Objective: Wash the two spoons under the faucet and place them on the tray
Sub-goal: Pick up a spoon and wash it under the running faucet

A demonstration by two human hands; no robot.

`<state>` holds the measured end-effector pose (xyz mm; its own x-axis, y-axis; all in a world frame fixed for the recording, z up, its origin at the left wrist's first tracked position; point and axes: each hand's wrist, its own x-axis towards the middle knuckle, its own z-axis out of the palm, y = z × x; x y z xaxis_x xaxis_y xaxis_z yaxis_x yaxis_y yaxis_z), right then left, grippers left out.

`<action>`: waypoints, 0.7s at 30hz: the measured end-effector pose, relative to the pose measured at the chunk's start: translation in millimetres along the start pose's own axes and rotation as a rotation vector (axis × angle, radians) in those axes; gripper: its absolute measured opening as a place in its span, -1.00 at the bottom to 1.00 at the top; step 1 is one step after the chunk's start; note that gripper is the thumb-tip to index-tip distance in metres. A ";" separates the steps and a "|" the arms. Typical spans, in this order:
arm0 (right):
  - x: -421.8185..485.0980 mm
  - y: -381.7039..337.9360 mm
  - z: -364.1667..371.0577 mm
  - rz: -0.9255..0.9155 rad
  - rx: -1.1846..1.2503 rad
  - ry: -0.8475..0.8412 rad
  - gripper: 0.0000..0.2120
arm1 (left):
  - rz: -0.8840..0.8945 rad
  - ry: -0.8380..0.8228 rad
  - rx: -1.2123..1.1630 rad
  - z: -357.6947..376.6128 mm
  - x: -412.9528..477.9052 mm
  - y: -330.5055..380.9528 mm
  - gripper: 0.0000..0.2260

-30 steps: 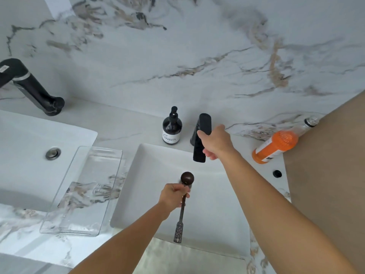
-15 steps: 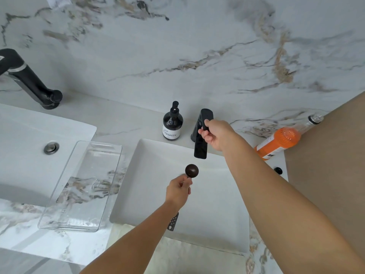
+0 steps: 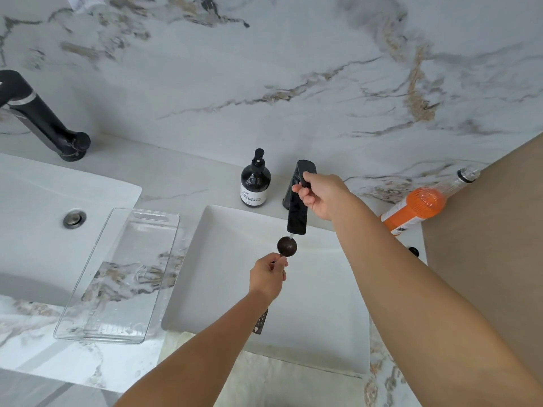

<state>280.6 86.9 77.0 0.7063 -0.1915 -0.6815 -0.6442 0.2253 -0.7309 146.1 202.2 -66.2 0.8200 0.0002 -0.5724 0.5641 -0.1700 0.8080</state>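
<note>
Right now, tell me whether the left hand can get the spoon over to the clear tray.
Probably yes. The left hand holds the spoon over the sink, and the clear tray lies just to its left with open counter and nothing between. The right hand is off at the faucet.

dark pump bottle [image 3: 255, 183]: white label left of the faucet [image 3: 297, 201], print too small to read
orange bottle [image 3: 414, 208]: label right of the faucet, unreadable
</note>
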 end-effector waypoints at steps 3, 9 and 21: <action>5.2 10.7 -16.1 -0.071 0.026 0.046 -0.67 | 0.014 0.006 0.005 -1.1 2.6 0.7 -0.76; 14.3 103.9 -49.9 0.071 -0.185 0.106 -0.75 | 0.040 0.040 0.031 -2.3 7.1 5.8 -0.77; 18.4 120.9 -33.4 -0.025 -0.212 -0.118 -0.88 | 0.050 -0.063 0.012 -6.3 17.3 14.5 -0.78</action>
<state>205.9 78.8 -25.1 0.7445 -0.0788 -0.6630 -0.6642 0.0138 -0.7474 169.1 206.0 -63.5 0.8390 -0.0703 -0.5395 0.5213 -0.1805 0.8341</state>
